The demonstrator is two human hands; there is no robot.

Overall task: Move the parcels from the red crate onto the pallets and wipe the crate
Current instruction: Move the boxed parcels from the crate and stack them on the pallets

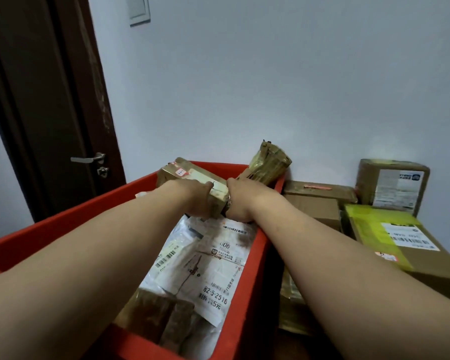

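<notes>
Reaching into red crate (63,224); left hand (192,198) curled round brown taped parcel (190,175) at the far end; right hand (240,202) just beside it, gripping second taped parcel (269,165) tilted up over far right corner; white mailers (205,263) lie below; cardboard boxes (398,240) stacked right of crate.

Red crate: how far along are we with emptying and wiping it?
Done: several brown cardboard boxes lie stacked right of the red plastic crate, pallets hidden. In hand: the left hand grips one tape-wrapped brown parcel, the right hand a yellowish tape-wrapped parcel, both at the crate's far end. Left: white labelled mailer bags and dark brown parcels lie inside; wiping not started, no cloth in view.
</notes>
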